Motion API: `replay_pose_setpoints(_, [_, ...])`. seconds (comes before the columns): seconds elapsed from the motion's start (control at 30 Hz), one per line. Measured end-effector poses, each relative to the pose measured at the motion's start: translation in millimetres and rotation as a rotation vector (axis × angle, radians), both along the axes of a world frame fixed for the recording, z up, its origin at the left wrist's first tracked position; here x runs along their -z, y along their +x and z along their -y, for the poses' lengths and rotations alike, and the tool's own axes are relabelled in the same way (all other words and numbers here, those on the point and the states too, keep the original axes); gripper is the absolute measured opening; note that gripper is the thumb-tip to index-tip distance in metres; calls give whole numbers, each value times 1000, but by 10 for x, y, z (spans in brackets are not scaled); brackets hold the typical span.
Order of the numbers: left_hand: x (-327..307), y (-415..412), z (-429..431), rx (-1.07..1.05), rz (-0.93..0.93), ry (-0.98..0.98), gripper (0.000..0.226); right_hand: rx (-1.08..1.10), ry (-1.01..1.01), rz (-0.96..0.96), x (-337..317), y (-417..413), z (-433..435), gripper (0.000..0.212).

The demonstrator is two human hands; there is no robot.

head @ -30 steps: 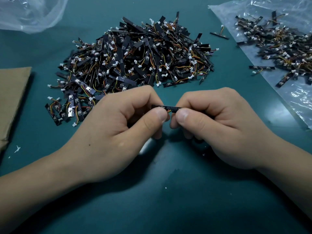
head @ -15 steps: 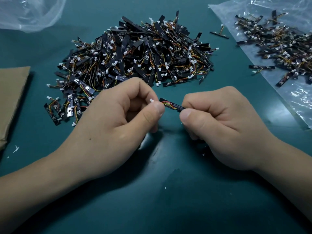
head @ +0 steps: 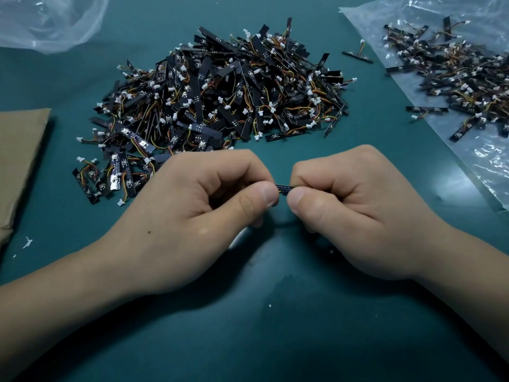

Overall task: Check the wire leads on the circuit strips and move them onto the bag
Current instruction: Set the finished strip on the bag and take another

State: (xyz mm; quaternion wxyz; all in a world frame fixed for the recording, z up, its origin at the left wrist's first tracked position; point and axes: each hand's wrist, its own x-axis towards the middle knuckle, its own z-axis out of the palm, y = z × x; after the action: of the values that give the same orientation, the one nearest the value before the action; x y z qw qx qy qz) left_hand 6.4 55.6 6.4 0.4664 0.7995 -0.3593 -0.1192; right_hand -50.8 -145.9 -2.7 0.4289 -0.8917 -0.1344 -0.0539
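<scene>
A small black circuit strip [head: 283,188] with coloured wire leads is held level between my two hands, low over the green mat. My left hand [head: 198,216] pinches its left end between thumb and curled fingers. My right hand [head: 355,208] pinches the right end the same way. Only a short middle piece of the strip shows between the thumbs. A large heap of the same strips [head: 220,97] lies just beyond my hands. A clear plastic bag [head: 473,158] at the right carries a smaller heap of strips [head: 457,75].
A brown cardboard sheet [head: 19,161] lies at the left edge. A crumpled clear bag [head: 46,20] sits at the top left. One loose strip [head: 357,56] lies between the big heap and the right bag. The green mat [head: 261,326] stretches toward me.
Half a second ago the hands were apart with the strip tilted and its wires and white plug exposed. Now the thumbs have closed together and the strip lies level, mostly hidden.
</scene>
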Motion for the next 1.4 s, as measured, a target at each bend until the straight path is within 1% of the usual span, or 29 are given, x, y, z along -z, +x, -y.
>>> replay_pose_setpoints(0.1, [-15,-16,12,13,-34,-29,19,3,0,-1,-3,-1,3,34])
replay_pose_setpoints(0.2, [-13,-51,30,7,-176,-143,15,5,39,1,-19,-7,4,34])
replay_pose_setpoints(0.3, [-8,-72,56,4,-214,-159,12,17,58,-4,-19,-3,3,37])
replay_pose_setpoints(0.43, [-31,-76,63,-19,-269,-181,12,7,18,4,-22,-3,-10,35])
replay_pose_setpoints(0.63, [-20,-74,78,-44,-238,-164,16,4,15,2,-32,-2,-16,33])
replay_pose_setpoints(0.73, [-12,-72,71,-35,-220,-157,19,21,66,0,-34,2,-9,32])
replay_pose_setpoints(0.83, [-23,-69,66,-4,-192,-135,22,26,96,11,-36,-4,-8,29])
replay_pose_setpoints(0.9, [-26,-70,72,-5,-209,-150,24,23,105,16,-26,-6,-11,26])
replay_pose_setpoints(1.0, [-26,-74,77,-4,-218,-158,26,26,78,20,-14,-12,5,19])
replay_pose_setpoints(1.07, [-27,-70,79,-14,-200,-147,28,23,64,45,-24,-24,-8,6])
replay_pose_setpoints(1.1, [-31,-69,81,-20,-189,-138,29,22,68,73,-31,-30,-31,7])
replay_pose_setpoints(1.17, [-37,-72,86,-21,-172,-125,30,5,101,130,-27,-37,-84,18])
replay_pose_setpoints(1.2, [-40,-72,87,-22,-174,-123,30,-2,97,158,-19,-34,-95,20])
replay_pose_setpoints(1.33, [-42,-77,79,-20,-204,-129,32,-21,3,202,4,-6,-17,9])
replay_pose_setpoints(1.4, [-34,-86,78,-28,-218,-145,34,-16,-10,212,15,-1,13,6])
